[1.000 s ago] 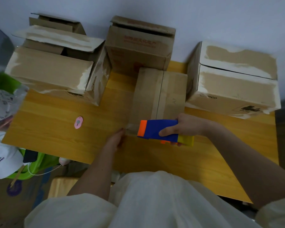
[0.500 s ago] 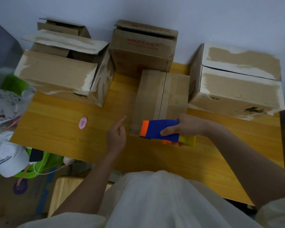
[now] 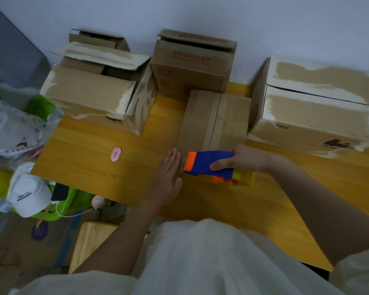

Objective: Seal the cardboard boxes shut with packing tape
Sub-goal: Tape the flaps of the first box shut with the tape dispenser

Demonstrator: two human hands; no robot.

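Flattening since before: left hand (image 3: 168, 175), straight fingers (image 3: 172, 157) against small box (image 3: 214, 120).

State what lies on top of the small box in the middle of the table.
A strip of tape runs along the small box's top seam. The tape dispenser, held by the right hand, covers the near edge, so the tape's end is hidden.

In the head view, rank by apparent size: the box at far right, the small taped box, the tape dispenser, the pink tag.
1. Far-right box
2. Small taped box
3. Tape dispenser, nearer the camera
4. Pink tag
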